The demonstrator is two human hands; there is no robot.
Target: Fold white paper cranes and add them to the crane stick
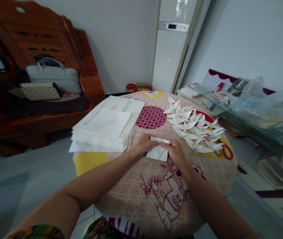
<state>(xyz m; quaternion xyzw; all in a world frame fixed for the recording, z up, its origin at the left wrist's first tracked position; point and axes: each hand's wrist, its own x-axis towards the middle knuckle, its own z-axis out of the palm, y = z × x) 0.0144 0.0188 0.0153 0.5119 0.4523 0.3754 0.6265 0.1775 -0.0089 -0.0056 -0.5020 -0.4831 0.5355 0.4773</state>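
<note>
Paper sheet over tablecloth, between paper stack and origami cranes. Left hand and right hand both pinched closed on its far part, thumbs on top. Looks mid-fold; next crease probably calls for aligned edges, firm thumb pressure. Fingers underneath hidden; sheet-to-cloth contact unclear; stack print unreadable; red-handled scissors partly covered.

L hand & R hand above table: fingers under folded paper hidden. Print on paper stack atop table too sm. to read. Scissors nr table's R rim part. hid by origami. Bench L of table, AC unit behind it: cut off.
</note>
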